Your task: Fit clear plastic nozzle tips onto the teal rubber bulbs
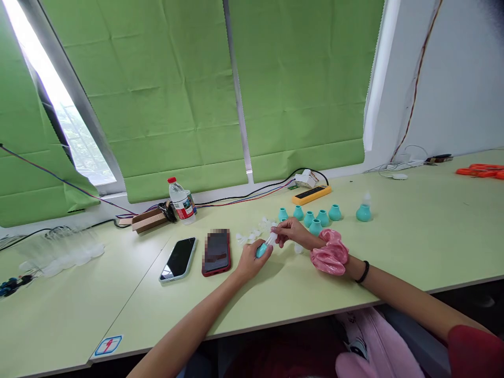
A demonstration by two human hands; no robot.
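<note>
My left hand (251, 262) is wrapped round a teal squeeze bulb (261, 250) with a clear tip pointing up and to the right. At the far end of that tip, the fingers of my right hand (293, 231) pinch a small translucent white cap (272, 238). Just behind my hands lie small white plastic pieces (252, 236), and another white piece (298, 248) sits below my right wrist. Several teal bulbs (315, 227) stand open-necked beyond my right hand. Farther right, a teal bulb (364, 212) stands upright with a white tip on it.
Left of my hands lie a red-cased phone (217, 253) and a light-cased phone (178, 260). Toward the window are a water bottle (182, 202), a cardboard box (149, 220) and a yellow power strip (311, 195). Clear plastic items (63, 257) lie far left, orange-handled scissors (481, 170) far right.
</note>
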